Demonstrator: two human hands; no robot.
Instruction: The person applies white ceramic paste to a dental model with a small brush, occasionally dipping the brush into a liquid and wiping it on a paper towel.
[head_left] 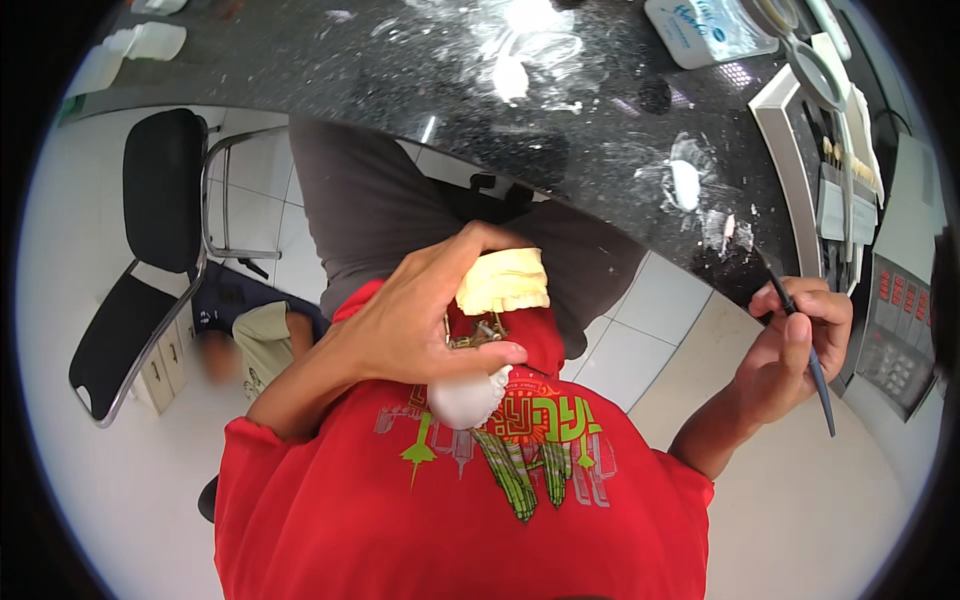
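My left hand (425, 300) is closed around a dental articulator (487, 332) in front of my chest. A yellow plaster dental model (503, 280) is mounted on its far side, and a white dental model (462, 400) sits on its near side, by my thumb. Part of the brass-coloured frame hides behind my fingers. Over at the right, my right hand (795, 345) pinches a thin, dark-handled brush (815, 370). The brush's far end points at the dark worktop's edge, near a smear of white paste (728, 232). Whether its tip touches the worktop I cannot tell.
White powder and paste patches (685, 185) mark the speckled dark worktop (400, 75). A shallow tray (785, 150) with a shade guide (850, 165) and a magnifier (815, 75) stand at the right, beside a control panel (895, 320). A black chair (165, 190) and another person (265, 335) are at left.
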